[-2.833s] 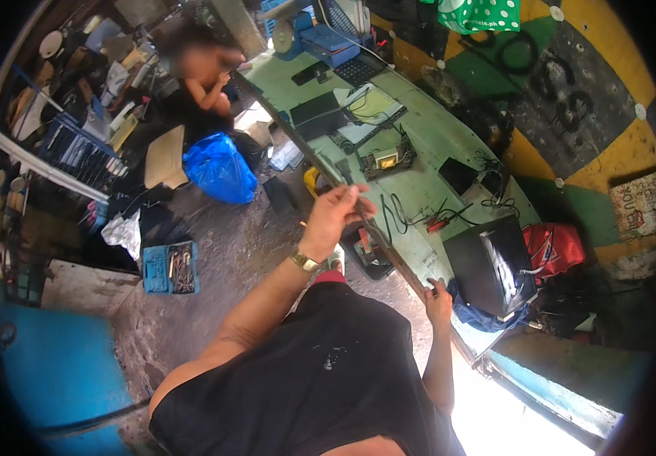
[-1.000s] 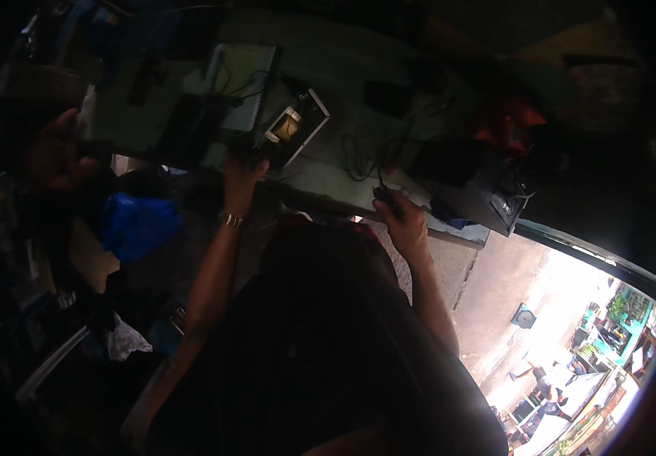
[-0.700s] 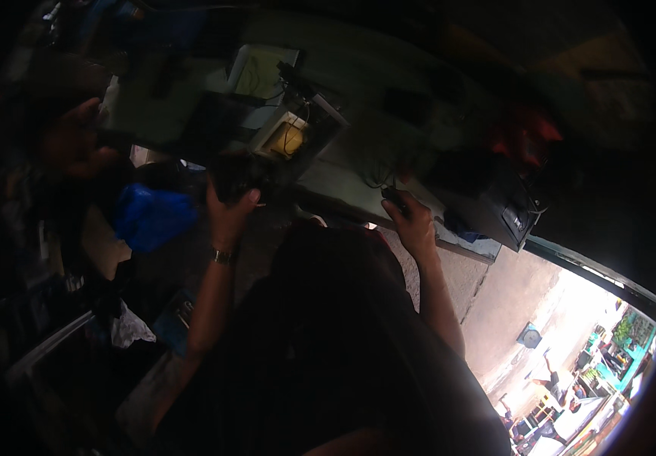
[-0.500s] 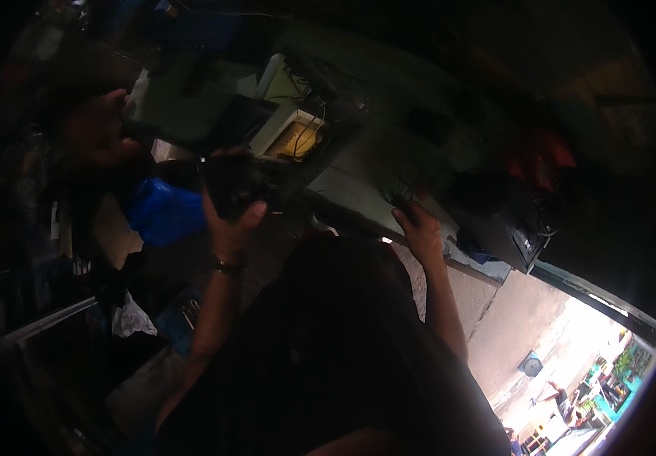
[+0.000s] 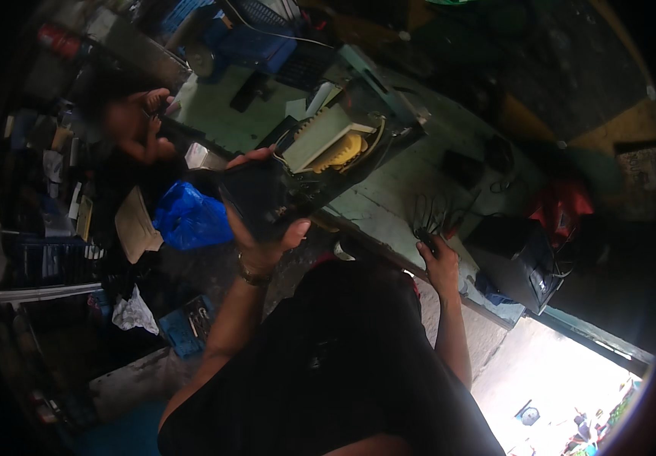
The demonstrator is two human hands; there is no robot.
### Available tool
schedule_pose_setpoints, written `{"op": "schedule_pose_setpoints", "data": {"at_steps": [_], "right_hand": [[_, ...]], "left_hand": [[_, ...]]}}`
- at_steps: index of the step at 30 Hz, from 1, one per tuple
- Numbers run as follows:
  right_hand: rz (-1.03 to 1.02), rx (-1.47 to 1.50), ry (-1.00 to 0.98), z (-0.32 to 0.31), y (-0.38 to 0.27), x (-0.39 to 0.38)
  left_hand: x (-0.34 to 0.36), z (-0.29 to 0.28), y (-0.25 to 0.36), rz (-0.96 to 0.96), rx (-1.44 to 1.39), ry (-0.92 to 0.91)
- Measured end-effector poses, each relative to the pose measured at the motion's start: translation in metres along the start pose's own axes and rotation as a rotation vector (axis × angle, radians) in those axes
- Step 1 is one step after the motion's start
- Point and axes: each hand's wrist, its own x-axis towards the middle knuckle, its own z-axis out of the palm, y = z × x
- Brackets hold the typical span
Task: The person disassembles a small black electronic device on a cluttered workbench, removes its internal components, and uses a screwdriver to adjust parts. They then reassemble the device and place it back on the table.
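Observation:
My left hand point(image 5: 267, 239) is closed around the near end of a dark casing point(image 5: 255, 194), its thumb along the near side and fingers over the far side. Beyond the hand, the open part of this device shows a pale panel point(image 5: 324, 140), a yellow coil-like part point(image 5: 343, 152) and loose wires. My right hand point(image 5: 440, 262) is closed on a small dark object point(image 5: 428, 242) at the bench's front edge; its kind cannot be made out. Thin dark wires or prongs point(image 5: 434, 213) lie just beyond it.
A pale green bench point(image 5: 373, 205) runs across, with a black box point(image 5: 514, 254) and red bag point(image 5: 560, 209) at right. Another person's hand point(image 5: 157, 144) is at far left. A blue plastic bag point(image 5: 191, 216) and cardboard piece point(image 5: 136, 224) lie left; a blue crate point(image 5: 255, 45) stands behind.
The view has brightened and shifted. My left hand and the dark casing appear farther right and slightly lower in the picture. My right hand keeps its hold at the bench edge.

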Motion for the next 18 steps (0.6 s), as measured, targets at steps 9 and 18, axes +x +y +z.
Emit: {"op": "schedule_pose_setpoints", "data": {"at_steps": [9,18], "right_hand": [[0.0,-0.082,0.03,-0.01,-0.008,-0.003],[0.074,-0.131,0.031,-0.016,-0.018,0.001]], "left_hand": [[0.0,0.004,-0.009,0.17,-0.018,-0.037],[-0.005,0.0,-0.014,0.226,-0.016,-0.012]]}}
